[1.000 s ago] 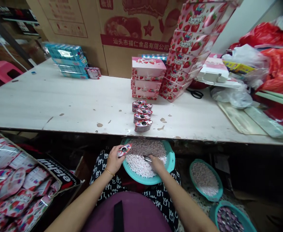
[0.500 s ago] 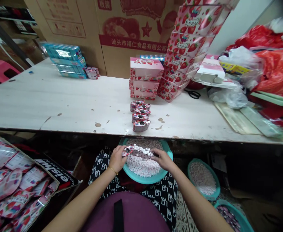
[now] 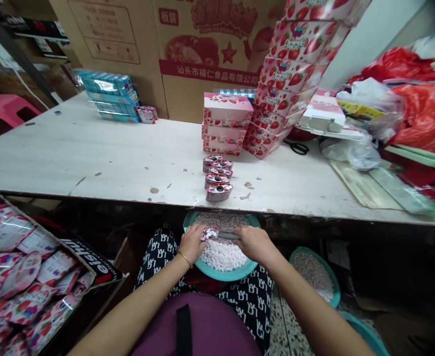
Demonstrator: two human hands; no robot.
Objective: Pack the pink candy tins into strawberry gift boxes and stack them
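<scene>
My left hand is closed around a small printed candy container, partly hidden by the fingers. White candies are heaped over its opening. In my right hand is a clear scoop, its front end against the container. Both hands are above a turquoise basin on my lap, which holds a mass of small white candies. Straight ahead, near the table's front edge, several oval containers stand in a column, with dark round holes in their tops.
Behind the column on the white table are pink strawberry boxes and a taller leaning stack. Scissors lie to their right. A carton of printed packs is at lower left. Another candy basin rests on the floor at right.
The scoop, heaped with white candies before, has moved left to the container and now looks nearly emptied. Candies now cover the container's opening. My right hand has turned over more.
</scene>
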